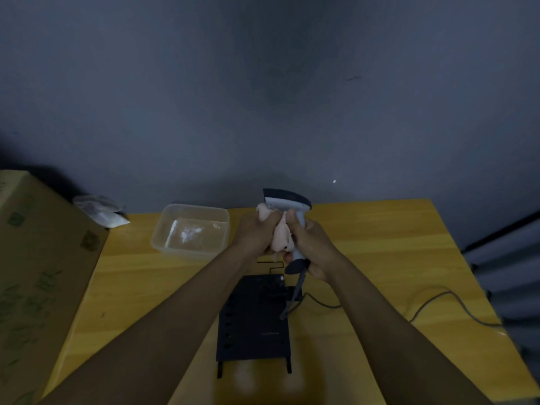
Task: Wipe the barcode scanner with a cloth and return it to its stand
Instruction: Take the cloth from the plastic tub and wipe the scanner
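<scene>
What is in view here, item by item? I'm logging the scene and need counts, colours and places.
barcode scanner: 1, grey and dark, held upright above the table's middle
cloth: 1, pale pink, bunched against the scanner's handle
stand: 1, black, flat on the table below the hands
cable: 1, dark, trailing from the scanner across the table's right side
plastic container: 1, clear, far left-centre of the table
table: 1, yellow wood
cardboard box: 1, brown, left edge
plastic bags: apparently 2, whitish, behind the box
wall: grey, behind
left hand: 1, gripping the cloth
right hand: 1, gripping the scanner's handle
</scene>
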